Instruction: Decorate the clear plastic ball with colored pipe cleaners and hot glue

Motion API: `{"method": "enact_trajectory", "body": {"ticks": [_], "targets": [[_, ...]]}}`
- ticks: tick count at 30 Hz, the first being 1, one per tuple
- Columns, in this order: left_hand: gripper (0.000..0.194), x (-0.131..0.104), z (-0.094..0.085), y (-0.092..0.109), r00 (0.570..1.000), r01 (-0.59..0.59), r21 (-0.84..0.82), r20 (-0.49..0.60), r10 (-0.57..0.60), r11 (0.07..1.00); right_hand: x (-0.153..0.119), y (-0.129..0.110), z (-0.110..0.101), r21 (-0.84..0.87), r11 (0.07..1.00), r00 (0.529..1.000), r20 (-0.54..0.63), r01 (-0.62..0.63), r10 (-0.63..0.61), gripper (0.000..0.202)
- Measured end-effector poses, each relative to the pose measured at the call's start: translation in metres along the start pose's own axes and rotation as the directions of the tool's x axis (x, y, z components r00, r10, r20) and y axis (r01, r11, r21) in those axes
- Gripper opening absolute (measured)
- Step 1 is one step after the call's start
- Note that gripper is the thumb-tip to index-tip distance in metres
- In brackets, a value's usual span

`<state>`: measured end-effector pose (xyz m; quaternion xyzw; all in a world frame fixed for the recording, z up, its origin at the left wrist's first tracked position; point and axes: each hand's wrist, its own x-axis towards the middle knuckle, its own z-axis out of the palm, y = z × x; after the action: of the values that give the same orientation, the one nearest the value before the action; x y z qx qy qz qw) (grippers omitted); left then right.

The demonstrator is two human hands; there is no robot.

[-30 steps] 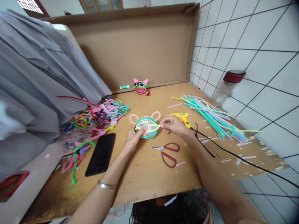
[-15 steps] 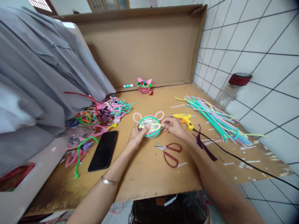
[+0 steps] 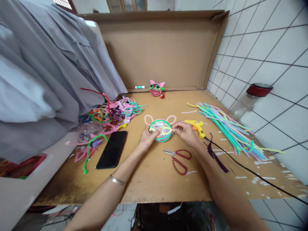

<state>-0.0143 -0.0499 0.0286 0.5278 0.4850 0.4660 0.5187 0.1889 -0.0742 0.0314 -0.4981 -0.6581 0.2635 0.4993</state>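
My left hand (image 3: pixel 148 138) is closed round the left side of a round pipe-cleaner animal head (image 3: pixel 161 138), its thumb lying across the front. The head has a clear middle, green and teal rims and two pink loop ears. A pale yellow pipe cleaner (image 3: pixel 166 131) curves over its front in loops. At the right edge, the fingertips of my right hand (image 3: pixel 184 132) are pinched on the end of this yellow pipe cleaner. Red-handled scissors (image 3: pixel 180 158) lie open on the table below the hands. A yellow glue gun (image 3: pixel 196 126) rests just beyond my right hand.
Left are a black phone (image 3: pixel 112 149) and a heap of pipe cleaner pieces (image 3: pixel 120 109). Straight pipe cleaners (image 3: pixel 223 125) lie right, near a red-lidded jar (image 3: pixel 250 99). A finished animal head (image 3: pixel 156 88) and marker (image 3: pixel 140 87) stand before cardboard (image 3: pixel 158 51). A black cord (image 3: pixel 250 170) crosses the right side.
The camera view has shifted, so everything sits further right in the picture. Both hands keep nearly the same hold on the animal head.
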Motion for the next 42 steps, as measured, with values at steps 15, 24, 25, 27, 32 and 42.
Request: {"method": "enact_trajectory", "body": {"ticks": [15,24,25,27,32,42], "targets": [[0.064,0.003,0.000,-0.003,1.000,-0.015,-0.011,0.002,0.015,1.000,-0.006,-0.001,-0.006,-0.392,0.867,0.951,0.090,0.306,-0.295,0.013],[0.065,0.005,-0.001,-0.009,0.999,-0.026,0.036,0.030,0.025,0.999,-0.007,-0.007,-0.004,-0.417,0.835,0.932,0.104,0.358,-0.347,0.014],[0.065,0.005,-0.001,-0.010,0.999,-0.029,0.030,0.034,0.028,0.999,-0.007,-0.007,-0.004,-0.417,0.834,0.931,0.104,0.361,-0.351,0.014],[0.065,0.004,-0.001,-0.009,0.999,-0.029,0.016,0.033,0.028,0.999,-0.007,-0.007,-0.003,-0.420,0.833,0.931,0.099,0.360,-0.353,0.015],[0.064,0.003,-0.001,-0.005,0.999,-0.013,-0.013,0.038,0.013,1.000,-0.007,-0.005,-0.002,-0.449,0.822,0.933,0.087,0.350,-0.349,0.015],[0.069,0.002,0.000,-0.002,1.000,-0.007,-0.033,0.029,0.008,0.999,-0.008,0.002,-0.003,-0.454,0.832,0.944,0.065,0.317,-0.324,0.016]]}}
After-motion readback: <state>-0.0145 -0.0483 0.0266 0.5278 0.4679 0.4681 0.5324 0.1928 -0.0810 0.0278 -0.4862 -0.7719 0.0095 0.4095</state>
